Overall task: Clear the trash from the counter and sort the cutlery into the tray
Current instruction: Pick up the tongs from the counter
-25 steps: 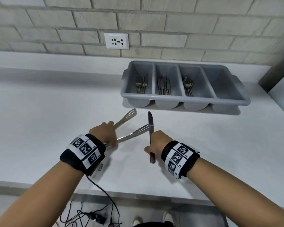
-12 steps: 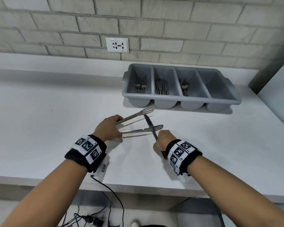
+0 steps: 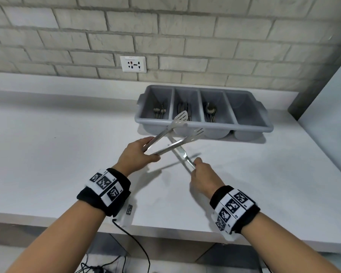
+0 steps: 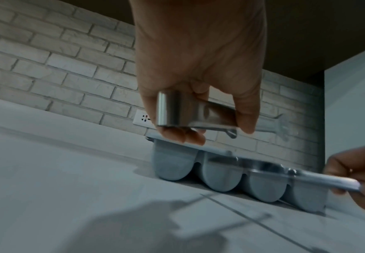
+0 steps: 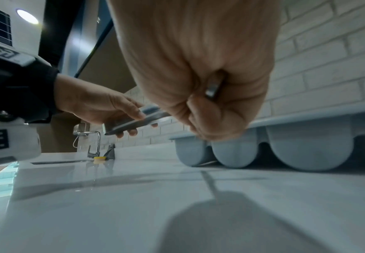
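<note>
left hand [image 3: 135, 155] holds metal tongs [image 3: 173, 137], arms spread, above the counter [image 3: 47, 164] | right hand [image 3: 204, 176] grips a knife [image 3: 180, 154] by the handle, blade crossing under the tongs | grey tray [image 3: 250, 126] near the counter's back edge, cutlery in three left compartments | wall socket [image 3: 133, 64] behind

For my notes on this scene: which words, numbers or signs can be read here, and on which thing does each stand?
No text can be read.
Wrist bands: black-and-white square code patterns, with tiny marks beside them, too small to read.
Socket: small print above the holes, too blurred to read.
Tray, tongs, knife: no lettering visible.
</note>
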`<state>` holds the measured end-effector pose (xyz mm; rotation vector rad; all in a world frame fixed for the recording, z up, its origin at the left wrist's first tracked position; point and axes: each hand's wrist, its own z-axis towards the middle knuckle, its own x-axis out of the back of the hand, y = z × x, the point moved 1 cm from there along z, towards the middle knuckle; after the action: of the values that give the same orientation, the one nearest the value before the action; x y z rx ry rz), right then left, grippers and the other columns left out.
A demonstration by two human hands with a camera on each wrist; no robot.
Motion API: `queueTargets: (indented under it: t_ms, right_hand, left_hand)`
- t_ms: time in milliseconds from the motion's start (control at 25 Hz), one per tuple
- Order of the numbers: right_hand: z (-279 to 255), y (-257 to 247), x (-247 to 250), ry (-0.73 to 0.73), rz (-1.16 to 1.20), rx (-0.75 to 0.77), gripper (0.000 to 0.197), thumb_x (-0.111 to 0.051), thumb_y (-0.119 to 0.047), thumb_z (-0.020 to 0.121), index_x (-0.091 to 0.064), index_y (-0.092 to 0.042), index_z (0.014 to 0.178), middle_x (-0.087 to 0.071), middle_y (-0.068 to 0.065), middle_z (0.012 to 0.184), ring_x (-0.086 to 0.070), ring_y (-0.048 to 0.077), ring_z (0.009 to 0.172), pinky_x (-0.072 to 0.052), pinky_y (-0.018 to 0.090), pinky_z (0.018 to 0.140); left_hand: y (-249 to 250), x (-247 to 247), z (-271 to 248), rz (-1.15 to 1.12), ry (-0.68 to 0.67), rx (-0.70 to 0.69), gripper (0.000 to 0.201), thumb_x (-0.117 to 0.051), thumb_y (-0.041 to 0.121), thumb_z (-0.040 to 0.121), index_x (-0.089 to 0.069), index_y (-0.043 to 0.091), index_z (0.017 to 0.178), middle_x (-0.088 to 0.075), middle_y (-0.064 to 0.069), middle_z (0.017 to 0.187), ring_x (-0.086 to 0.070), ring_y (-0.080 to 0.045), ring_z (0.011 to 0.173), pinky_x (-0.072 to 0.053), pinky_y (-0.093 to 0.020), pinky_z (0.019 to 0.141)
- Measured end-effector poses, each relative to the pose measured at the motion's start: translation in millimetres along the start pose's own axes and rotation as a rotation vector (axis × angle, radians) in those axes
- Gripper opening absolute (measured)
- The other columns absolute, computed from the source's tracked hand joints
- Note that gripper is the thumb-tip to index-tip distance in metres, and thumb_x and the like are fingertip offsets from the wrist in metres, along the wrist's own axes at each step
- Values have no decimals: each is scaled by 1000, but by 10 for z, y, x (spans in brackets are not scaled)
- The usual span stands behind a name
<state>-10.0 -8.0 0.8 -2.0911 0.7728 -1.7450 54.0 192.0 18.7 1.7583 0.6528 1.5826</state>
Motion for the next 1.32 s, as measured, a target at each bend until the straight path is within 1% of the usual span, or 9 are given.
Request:
queueTargets:
  t_ms: [80,160,320,440,560,840,1080,1200,1320]
  right_hand:
    - [-25,63,234,110,94,42,7,-37,-5,91,-40,-11,91,-52,5,75,-52,26,75,-39,29,66]
    - [42,53,462,225,173,70,11,-39,-3,90,-45,-9,96,-50,2,73,-50,24,73,-36,26,66]
    - [518,-87,739,303,278,73,28,-43,2,86,-46,-5,112,-54,10,89,-51,25,78,-37,27,69]
    - [1119,-263,852,317,288,4,27,-47,-1,86,-50,-6,112,-60,15,107,-58,29,93,-43,30,74]
    - [1722,-433,876,267,274,-51,31,-46,-1,86,-50,-3,117,-58,19,122,-57,33,110,-46,34,90]
    - [2578,-586,692,141,33,-197,38,-47,-5,90,-48,6,126,-55,21,131,-53,33,123,-45,34,96]
    - [2640,-448,524,-20,-71,-221,31,-46,-7,90,-59,4,116,-62,18,124,-58,31,116,-48,30,92]
    - [2582,-443,556,28,93,-167,32,-51,-7,87,-60,-2,118,-62,15,124,-58,29,115,-47,27,91]
    - [2323,-380,776,105,235,-17,26,-51,-7,87,-61,-6,111,-63,12,117,-60,27,108,-45,24,84]
  left_hand:
    - [139,-52,2,-66,54,-25,51,-74,29,75,-58,26,123,-63,6,105,-58,-16,94,-42,-25,81]
    - [275,-71,65,-151,86,-19,43,-71,30,78,-60,21,118,-64,2,97,-60,-20,87,-44,-26,72]
    - [497,-12,356,-192,108,58,23,-63,30,84,-60,21,104,-58,-3,74,-56,-21,63,-38,-20,38]
    - [621,69,679,-191,101,91,18,-58,31,86,-59,18,99,-53,-2,64,-46,-16,46,-32,-13,28]
    - [673,155,996,-174,75,133,21,-56,30,86,-62,13,97,-54,-3,62,-44,-17,44,-31,-12,27]
    - [637,209,1497,-182,9,160,30,-55,29,84,-67,5,98,-52,-3,56,-47,-19,47,-37,-20,40]
    - [680,92,1617,-190,-53,174,26,-54,25,85,-66,4,94,-50,-2,57,-42,-16,43,-37,-20,39]
    - [799,18,1631,-195,-56,169,19,-55,25,84,-62,7,83,-50,-3,57,-45,-15,44,-38,-20,42]
    - [1043,-116,1625,-256,-32,139,20,-55,23,83,-65,6,86,-51,-3,60,-51,-18,51,-39,-21,43]
